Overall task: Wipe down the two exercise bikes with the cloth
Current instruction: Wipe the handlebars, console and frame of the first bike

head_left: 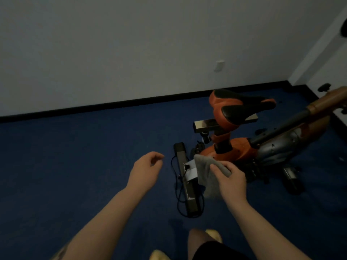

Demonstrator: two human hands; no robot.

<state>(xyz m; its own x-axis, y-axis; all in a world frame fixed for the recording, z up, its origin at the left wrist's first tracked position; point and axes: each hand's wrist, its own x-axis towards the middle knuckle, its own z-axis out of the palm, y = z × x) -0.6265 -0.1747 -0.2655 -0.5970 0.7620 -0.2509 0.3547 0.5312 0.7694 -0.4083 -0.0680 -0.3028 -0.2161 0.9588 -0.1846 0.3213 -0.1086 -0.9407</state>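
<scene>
An orange and black exercise bike (242, 149) stands on the blue carpet at the right, its saddle (238, 107) pointing right. My right hand (231, 181) grips a grey cloth (206, 175) low beside the bike's orange body, above the rear floor bar (185, 177). My left hand (146, 169) hovers to the left of the bar with loosely curled fingers, holding nothing. Only one bike is plainly in view.
A black cable (176, 186) loops around the rear floor bar. A white wall with a socket plate (219, 65) and black skirting runs behind. A dark object (343, 29) shows at the top right edge. My knee and yellow slippers (214, 235) are at the bottom.
</scene>
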